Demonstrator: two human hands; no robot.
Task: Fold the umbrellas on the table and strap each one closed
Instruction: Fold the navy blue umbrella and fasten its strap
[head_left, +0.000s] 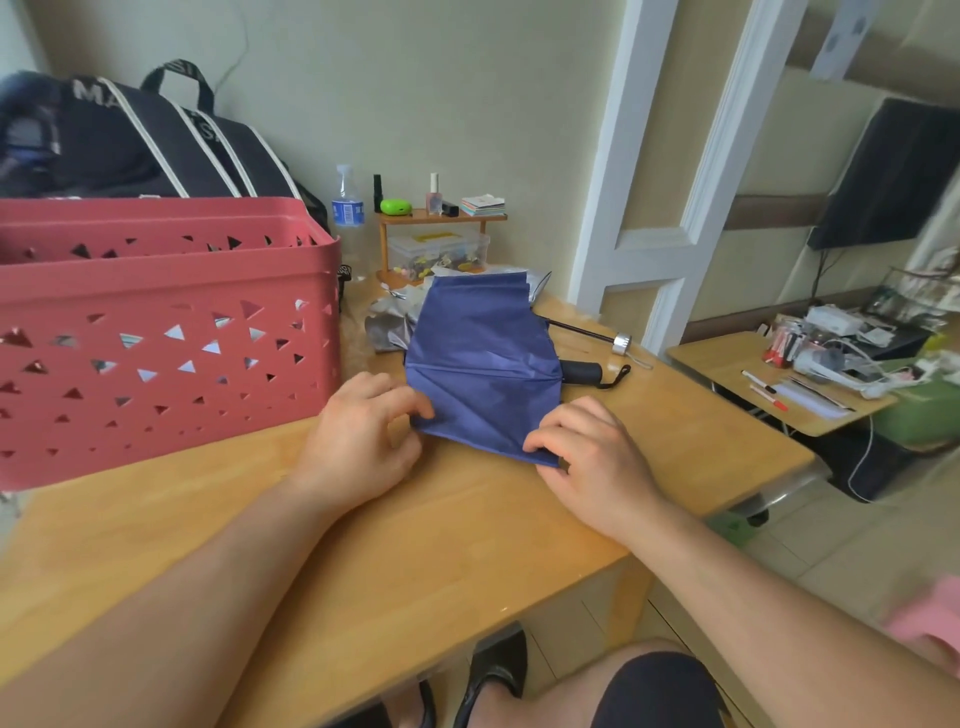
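Note:
A blue umbrella (480, 358) lies collapsed on the wooden table (415, 545), its canopy spread flat and its black handle (584, 372) with a wrist loop pointing right. My left hand (363, 441) pinches the near left corner of the blue fabric. My right hand (587, 457) pinches the near right edge. Behind the blue one lies a second umbrella with silver-grey fabric (387, 322); its thin shaft ends in a silver cap (621, 344).
A large red perforated basket (156, 332) stands on the table's left, a dark bag (130, 140) behind it. At the back are a water bottle (347, 208) and a small wooden shelf (436, 218) with bottles. A cluttered low desk (779, 374) stands to the right.

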